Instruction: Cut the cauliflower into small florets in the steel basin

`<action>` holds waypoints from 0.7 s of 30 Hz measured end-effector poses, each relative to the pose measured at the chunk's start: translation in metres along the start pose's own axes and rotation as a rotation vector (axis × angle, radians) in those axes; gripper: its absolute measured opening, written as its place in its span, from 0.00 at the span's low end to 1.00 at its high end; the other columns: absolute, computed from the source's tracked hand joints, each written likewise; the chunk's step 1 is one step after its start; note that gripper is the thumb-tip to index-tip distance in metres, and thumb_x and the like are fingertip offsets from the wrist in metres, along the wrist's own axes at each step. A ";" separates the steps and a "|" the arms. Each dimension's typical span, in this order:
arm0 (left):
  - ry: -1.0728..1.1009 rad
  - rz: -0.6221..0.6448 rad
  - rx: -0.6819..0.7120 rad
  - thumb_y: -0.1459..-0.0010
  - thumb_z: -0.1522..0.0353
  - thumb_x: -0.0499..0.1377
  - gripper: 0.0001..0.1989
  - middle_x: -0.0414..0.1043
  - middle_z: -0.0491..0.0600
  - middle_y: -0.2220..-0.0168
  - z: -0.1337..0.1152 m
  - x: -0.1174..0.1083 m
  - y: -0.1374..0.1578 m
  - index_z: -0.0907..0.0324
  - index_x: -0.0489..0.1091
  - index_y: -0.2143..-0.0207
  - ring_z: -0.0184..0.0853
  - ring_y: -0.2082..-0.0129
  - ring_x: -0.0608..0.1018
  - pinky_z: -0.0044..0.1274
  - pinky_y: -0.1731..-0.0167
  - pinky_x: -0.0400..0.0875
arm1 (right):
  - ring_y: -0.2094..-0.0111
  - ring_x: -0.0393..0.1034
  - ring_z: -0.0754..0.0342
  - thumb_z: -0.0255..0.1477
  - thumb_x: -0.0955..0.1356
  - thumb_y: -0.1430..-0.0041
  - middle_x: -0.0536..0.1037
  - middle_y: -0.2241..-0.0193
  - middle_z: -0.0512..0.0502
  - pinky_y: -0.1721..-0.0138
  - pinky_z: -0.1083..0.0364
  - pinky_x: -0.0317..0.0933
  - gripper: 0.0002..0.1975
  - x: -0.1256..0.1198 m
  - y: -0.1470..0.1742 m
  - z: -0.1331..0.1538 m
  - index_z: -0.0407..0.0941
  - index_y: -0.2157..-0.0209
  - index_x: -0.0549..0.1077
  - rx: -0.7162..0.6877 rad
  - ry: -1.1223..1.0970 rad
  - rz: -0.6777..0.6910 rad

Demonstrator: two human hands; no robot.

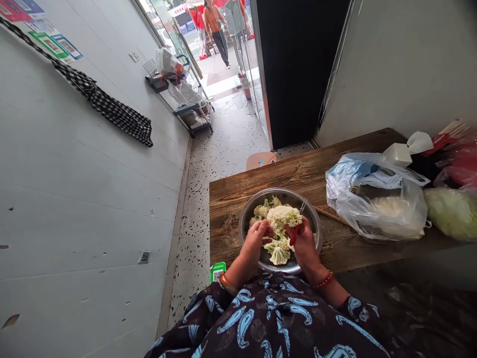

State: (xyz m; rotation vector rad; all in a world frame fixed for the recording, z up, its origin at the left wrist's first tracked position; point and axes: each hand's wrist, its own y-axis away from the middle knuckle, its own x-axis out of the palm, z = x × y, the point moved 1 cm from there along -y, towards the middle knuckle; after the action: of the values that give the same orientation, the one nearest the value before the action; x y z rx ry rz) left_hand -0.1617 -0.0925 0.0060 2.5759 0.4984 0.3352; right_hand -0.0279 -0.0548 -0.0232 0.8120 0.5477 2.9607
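Note:
A steel bowl [243, 219] on the wooden table holds several cauliflower florets [278, 253]. Over the bowl, my left hand [256, 239] has its fingers closed on the near left edge of a large pale cauliflower piece [283, 217]. On the other side of that piece, my right hand [304, 243] grips red-handled scissors [293, 234]. Their metal end [303, 205] points up beside the cauliflower, and my fingers partly hide the handles.
The wooden table [231, 199] also carries a clear plastic bag [391, 209], a cabbage [452, 211] in plastic and a tissue pack [400, 153]. A stool [261, 160] stands beyond its far edge. A loaded cart [186, 107] and a person [216, 27] are near the doorway.

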 end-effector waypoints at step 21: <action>0.287 -0.050 -0.077 0.60 0.56 0.71 0.24 0.75 0.49 0.73 0.008 0.024 0.004 0.63 0.71 0.65 0.30 0.76 0.74 0.21 0.76 0.67 | 0.56 0.74 0.50 0.36 0.75 0.50 0.78 0.54 0.46 0.55 0.50 0.69 0.27 0.011 0.016 -0.014 0.50 0.49 0.66 -0.001 0.150 0.063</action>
State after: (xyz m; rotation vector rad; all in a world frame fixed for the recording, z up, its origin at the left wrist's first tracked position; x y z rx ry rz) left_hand -0.1361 -0.0892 0.0053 2.4475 0.6366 0.6986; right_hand -0.0433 -0.0736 -0.0238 0.6220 0.5359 3.0972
